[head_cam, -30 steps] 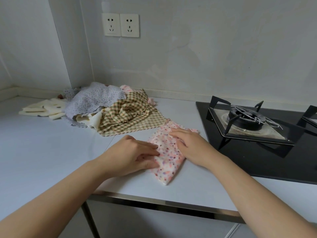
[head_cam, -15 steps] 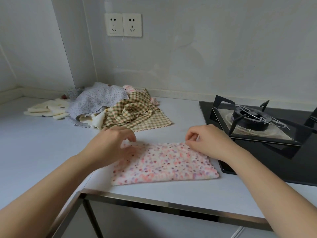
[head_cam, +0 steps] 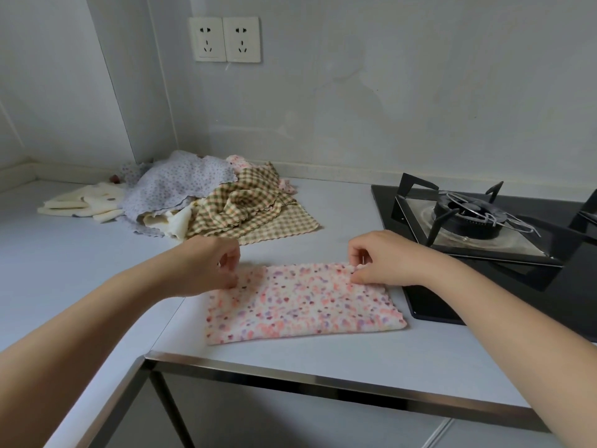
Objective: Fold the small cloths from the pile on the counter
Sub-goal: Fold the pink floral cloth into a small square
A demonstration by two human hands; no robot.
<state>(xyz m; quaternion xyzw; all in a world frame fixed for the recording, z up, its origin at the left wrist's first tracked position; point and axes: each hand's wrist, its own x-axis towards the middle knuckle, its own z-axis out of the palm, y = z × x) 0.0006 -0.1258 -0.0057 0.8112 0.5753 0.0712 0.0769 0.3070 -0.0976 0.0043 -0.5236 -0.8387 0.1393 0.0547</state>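
The pink cloth (head_cam: 300, 302) lay flat on the bench (head_cam: 64, 260) at the centre of the frame, a wide strip dotted with pink and purple, its long sides running left to right. Its lower side sat near the bench's metal front edge (head_cam: 323, 381). Its right end reached the lower left corner of the hob (head_cam: 549, 286); whether the two touched could not be told.

The left hand (head_cam: 206, 270) was at the cloth's upper left corner, fingers curled, its grip pinching the fabric there between thumb and fingertips. The right hand (head_cam: 387, 260) was at the upper side near the right corner, its grip pressed together on the hem, which stood slightly raised in a small ridge. Both forearms came in from the bottom corners of the frame.

The pile (head_cam: 193, 205) sat above and left of centre, near the wall's corner and well apart from the pink cloth. A checked cloth (head_cam: 255, 215) lay crumpled on its right side, one flat corner spread toward the hands. A lilac dotted cloth (head_cam: 174, 189) draped over the top, and a cream cloth (head_cam: 77, 202) lay flat at the left end.

At the right, the black hob carried a burner (head_cam: 468, 218) under a pan stand. Two sockets (head_cam: 226, 38) sat on the wall at the top, left of centre.
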